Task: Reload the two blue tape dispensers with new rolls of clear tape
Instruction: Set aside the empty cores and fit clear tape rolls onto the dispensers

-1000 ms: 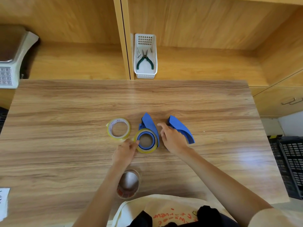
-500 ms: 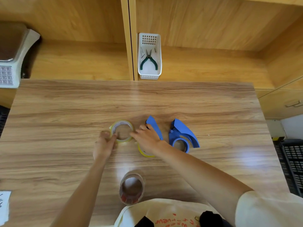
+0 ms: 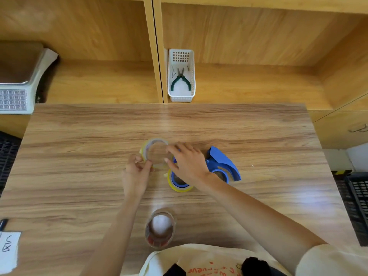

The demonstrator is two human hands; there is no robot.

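A loose roll of clear tape [image 3: 148,145] with a yellowish rim lies mid-table. My left hand [image 3: 137,166] pinches its near left edge, and my right hand [image 3: 188,162] grips its right side with the fingertips. Under my right hand sits a blue tape dispenser [image 3: 179,183] with a yellow-rimmed roll fitted around its hub, mostly hidden by the hand. A second blue dispenser [image 3: 223,162] lies just to the right, its hub ring bare.
A brown tape core [image 3: 160,228] stands near the front edge of the wooden table [image 3: 79,176]. A white basket [image 3: 181,96] with pliers sits on the shelf behind. A scale [image 3: 20,76] is at the far left, a paper label [image 3: 8,250] at the front left.
Both hands moved left from the dispensers to the loose roll. My right hand released the loaded dispenser and now grips the roll's right side; my left hand closed on its near edge.
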